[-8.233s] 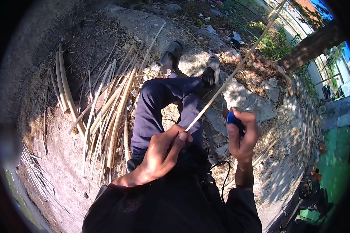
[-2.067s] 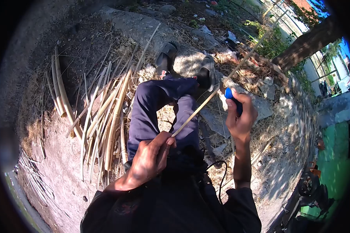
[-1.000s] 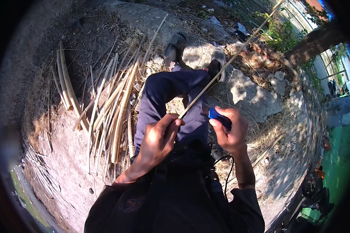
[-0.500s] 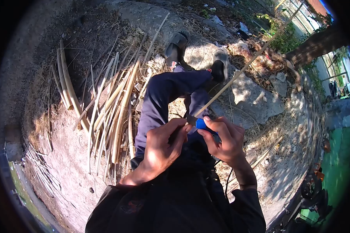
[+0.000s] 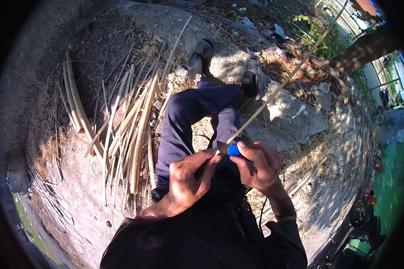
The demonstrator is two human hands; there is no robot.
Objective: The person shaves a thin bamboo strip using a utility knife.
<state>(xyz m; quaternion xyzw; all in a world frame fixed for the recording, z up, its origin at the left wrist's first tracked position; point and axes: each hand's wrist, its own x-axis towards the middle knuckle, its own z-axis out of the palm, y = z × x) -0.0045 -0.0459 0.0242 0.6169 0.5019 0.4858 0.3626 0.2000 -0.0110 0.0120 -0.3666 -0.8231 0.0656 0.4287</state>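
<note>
My left hand (image 5: 191, 176) is closed, pinching the near end of a long thin bamboo strip (image 5: 274, 93) between thumb and fingers. The strip runs up and away to the right, over the stones. My right hand (image 5: 261, 166) is wrapped round the blue handle of a knife (image 5: 234, 150). Its short flat blade lies against the strip, right beside my left fingertips. Both hands are close together above my lap. The rest of the handle is hidden in my right palm.
A pile of split bamboo strips (image 5: 134, 130) lies on the ground to the left, with thicker curved pieces (image 5: 76, 96) beyond it. My outstretched legs (image 5: 184, 116) end in dark shoes (image 5: 252, 80). A large flat stone (image 5: 296, 114) and a tree trunk (image 5: 368, 51) are at the right.
The knife blade now shows more plainly across the strip. Both hands appear slightly lower in view, still gripping the strip and the knife.
</note>
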